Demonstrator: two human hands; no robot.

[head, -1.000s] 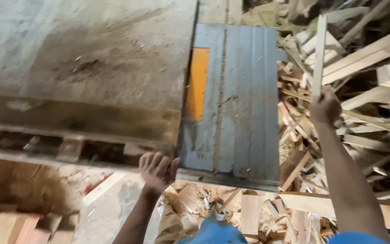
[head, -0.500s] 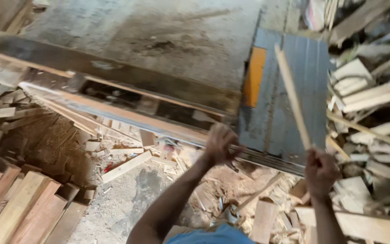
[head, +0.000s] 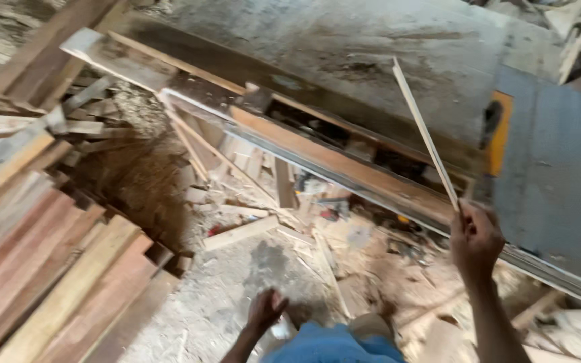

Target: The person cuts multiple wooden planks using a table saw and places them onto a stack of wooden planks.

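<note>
Right hand (head: 475,235) clamps thin wood strip (head: 425,134), angled over counter (head: 371,40) | left hand (head: 265,310) low centre, blurred, grip unclear | I note strip held by its end, clear of scraps.

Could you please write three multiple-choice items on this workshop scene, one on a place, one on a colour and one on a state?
1. Where does the stack of wooden planks lie?
A. At the lower left, on the floor
B. On top of the blue panel
C. In the right hand

2. What colour is the strip at the edge of the blue-grey panel?
A. Green
B. Orange
C. White

3. What is the state of the right hand?
A. Open and empty
B. Flat on the table
C. Closed on a thin wooden strip

Answers:
1. A, since the planks fill the lower left corner beside the sawdust.
2. B, since the strip shows orange against the panel.
3. C, since the strip rises from the closed fist, while the left hand hangs low with nothing in it.
</note>
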